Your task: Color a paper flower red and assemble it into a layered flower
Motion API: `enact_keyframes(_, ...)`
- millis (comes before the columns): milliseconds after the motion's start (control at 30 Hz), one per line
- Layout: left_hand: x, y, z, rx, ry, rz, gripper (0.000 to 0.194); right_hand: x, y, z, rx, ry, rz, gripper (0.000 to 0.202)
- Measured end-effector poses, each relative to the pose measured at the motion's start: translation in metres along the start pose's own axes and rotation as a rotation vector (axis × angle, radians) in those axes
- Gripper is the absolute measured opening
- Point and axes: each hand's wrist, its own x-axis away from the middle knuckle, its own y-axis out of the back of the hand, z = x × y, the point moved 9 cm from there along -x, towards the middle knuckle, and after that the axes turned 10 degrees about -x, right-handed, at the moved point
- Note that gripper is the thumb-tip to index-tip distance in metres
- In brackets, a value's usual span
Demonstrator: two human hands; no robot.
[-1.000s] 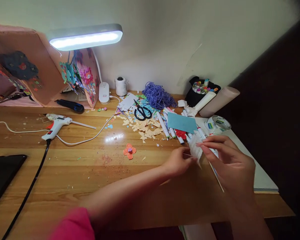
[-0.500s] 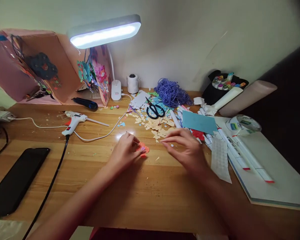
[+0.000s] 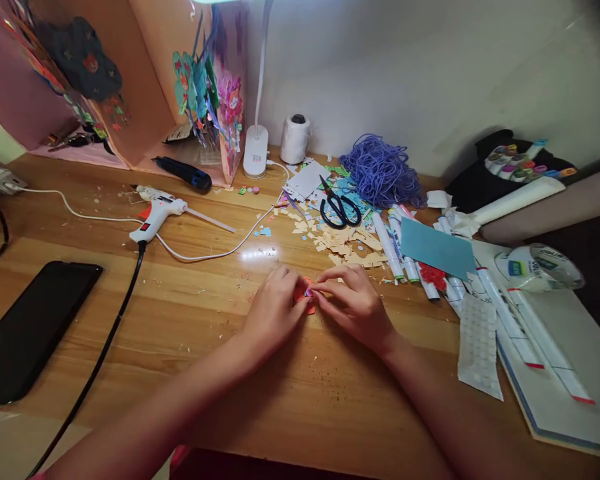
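Note:
My left hand (image 3: 276,303) is closed on a small orange paper cutout (image 3: 311,309), held just above the wooden tabletop. A tiny purple piece (image 3: 309,292) shows on the cutout's face, between my two hands. My right hand (image 3: 356,303) is closed in a pinch, its thumb and fingertips touching the cutout at the purple piece. Whatever lies between those fingertips is too small to make out. Much of the cutout is hidden behind my fingers.
Beyond my hands lie cream paper scraps (image 3: 350,243), black-handled scissors (image 3: 339,208) and purple yarn (image 3: 380,172). A glue gun (image 3: 155,212) with its cord and a phone (image 3: 35,327) are on the left. Markers (image 3: 513,320), blue card (image 3: 437,247) and a tape roll (image 3: 537,267) sit right.
My right hand has come left to meet the orange cutout in my left hand; before, it was pinched in the air apart from it. The camera view has tilted down.

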Motion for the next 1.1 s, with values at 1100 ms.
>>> enact_keyframes(1100,-0.001,0.001,0.000,0.023,-0.024,-0.017,0.008,0.004,-0.005,0.012,0.121,0.138,0.064,0.017)
